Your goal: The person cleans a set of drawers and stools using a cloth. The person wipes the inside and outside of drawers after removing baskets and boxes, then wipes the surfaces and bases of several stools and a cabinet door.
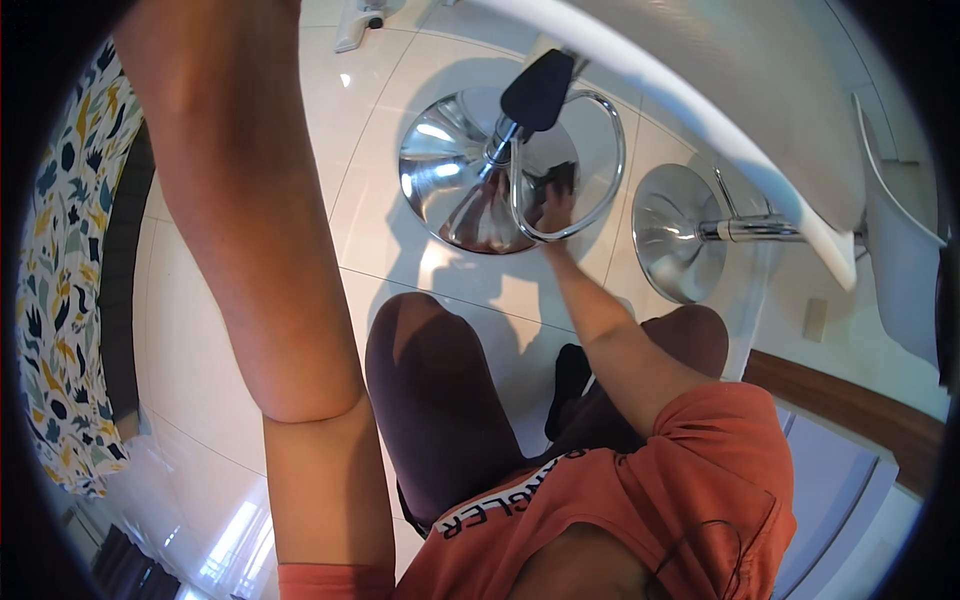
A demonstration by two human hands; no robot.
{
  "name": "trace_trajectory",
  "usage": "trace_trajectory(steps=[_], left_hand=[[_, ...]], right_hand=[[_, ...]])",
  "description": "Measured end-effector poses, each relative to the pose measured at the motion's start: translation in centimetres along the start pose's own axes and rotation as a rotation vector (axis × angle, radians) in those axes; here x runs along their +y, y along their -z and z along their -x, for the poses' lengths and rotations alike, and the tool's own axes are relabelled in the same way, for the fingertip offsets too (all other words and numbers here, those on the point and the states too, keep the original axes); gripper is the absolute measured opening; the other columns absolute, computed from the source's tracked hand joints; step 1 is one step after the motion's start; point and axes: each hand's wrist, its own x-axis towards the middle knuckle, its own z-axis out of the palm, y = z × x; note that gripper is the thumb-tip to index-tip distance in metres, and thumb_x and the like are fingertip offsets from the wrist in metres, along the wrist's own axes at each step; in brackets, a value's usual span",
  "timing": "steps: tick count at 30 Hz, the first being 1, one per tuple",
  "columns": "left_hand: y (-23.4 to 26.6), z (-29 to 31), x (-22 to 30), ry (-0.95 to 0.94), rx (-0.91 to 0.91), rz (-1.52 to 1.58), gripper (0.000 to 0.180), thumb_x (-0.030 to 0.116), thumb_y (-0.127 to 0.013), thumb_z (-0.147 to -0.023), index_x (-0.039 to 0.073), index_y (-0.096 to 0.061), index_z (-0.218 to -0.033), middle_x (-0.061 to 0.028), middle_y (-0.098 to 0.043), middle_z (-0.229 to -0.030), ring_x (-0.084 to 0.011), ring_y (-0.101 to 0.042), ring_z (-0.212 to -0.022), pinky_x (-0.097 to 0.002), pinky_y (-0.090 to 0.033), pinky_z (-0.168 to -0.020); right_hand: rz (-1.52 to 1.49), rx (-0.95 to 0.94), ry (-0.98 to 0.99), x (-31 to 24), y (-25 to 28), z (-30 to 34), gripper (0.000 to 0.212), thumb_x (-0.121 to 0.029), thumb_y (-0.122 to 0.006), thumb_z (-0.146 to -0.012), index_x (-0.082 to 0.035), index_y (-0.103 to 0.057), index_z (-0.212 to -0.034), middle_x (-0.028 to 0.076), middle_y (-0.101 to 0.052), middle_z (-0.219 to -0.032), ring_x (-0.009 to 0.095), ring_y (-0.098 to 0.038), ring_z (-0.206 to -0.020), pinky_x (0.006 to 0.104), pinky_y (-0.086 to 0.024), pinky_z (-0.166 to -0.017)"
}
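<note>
My right hand [557,207] reaches down to the round chrome base [445,165] of a bar stool, inside the loop of its chrome footrest [622,150]. Its fingers press against a small dark thing [562,177] on the polished metal, too small and shaded to name. Above the base, a black piece [540,92] sits on the stool's tilted post. My left arm [260,250] stretches up across the left side and leaves the picture at the top, so the left hand is out of sight.
A second stool with a chrome base [672,235] lies or leans to the right. A large white curved surface [740,90] hangs over the upper right. Patterned fabric [75,260] borders the left. My bent knees [425,340] are close before the base, above glossy floor tiles [190,330].
</note>
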Motion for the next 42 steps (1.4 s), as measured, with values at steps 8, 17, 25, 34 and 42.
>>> trace_trajectory(steps=[8,17,25,34,42], left_hand=[[0.7,-2.2,-4.3,-0.245,-0.029,0.024,0.022,0.001,-0.054,-0.079,-0.013,-0.058,-0.096,-0.0176,-0.062,-0.09,-0.0248,-0.062,-0.082,-0.0312,-0.053,-0.073],[-4.8,10.0,-6.1,-0.157,0.464,-0.336,0.039,0.017,-0.04,-0.09,-0.008,-0.042,-0.12,-0.0227,-0.051,-0.113,-0.0324,-0.054,-0.103,-0.0356,-0.052,-0.075],[-18.9,26.0,-9.7,0.077,-0.68,-0.228,0.021,0.002,-0.052,-0.083,-0.001,-0.054,-0.104,-0.013,-0.055,-0.104,-0.0257,-0.053,-0.097,-0.0351,-0.041,-0.086],[-32.4,23.7,-23.3,-0.429,-1.198,-1.253,0.067,-0.001,-0.053,-0.071,-0.019,-0.024,-0.129,-0.0281,-0.013,-0.143,-0.0493,-0.016,-0.13,-0.0539,-0.028,-0.103],[-33.4,22.9,-27.1,-0.066,-0.958,-0.92,0.064,-0.007,-0.053,-0.065,-0.028,-0.027,-0.12,-0.0392,-0.01,-0.137,-0.0509,-0.006,-0.131,-0.0458,-0.017,-0.111]], right_hand=[[-0.602,-0.547,0.06,-7.4,3.4,7.5,0.027,-0.015,-0.051,-0.084,0.0,-0.061,-0.104,0.019,-0.054,-0.117,0.031,-0.046,-0.116,0.036,-0.033,-0.099],[-0.045,-0.859,0.177,10.5,17.3,-5.6,0.039,-0.005,-0.056,-0.072,-0.021,-0.062,-0.107,0.008,-0.054,-0.115,0.032,-0.052,-0.104,0.043,-0.045,-0.084],[0.243,-0.203,-0.248,24.9,13.3,-0.9,0.044,-0.023,-0.056,-0.083,-0.02,-0.049,-0.125,0.01,-0.033,-0.14,0.03,-0.029,-0.129,0.0529,-0.027,-0.1],[0.033,0.112,-0.374,28.1,17.8,10.7,0.034,-0.013,-0.047,-0.086,-0.01,-0.053,-0.12,0.017,-0.045,-0.128,0.038,-0.038,-0.12,0.0475,-0.028,-0.1],[0.039,0.013,-0.736,44.5,14.0,0.3,0.039,-0.025,-0.046,-0.088,-0.012,-0.047,-0.125,0.022,-0.048,-0.124,0.035,-0.043,-0.119,0.0547,-0.032,-0.095]])
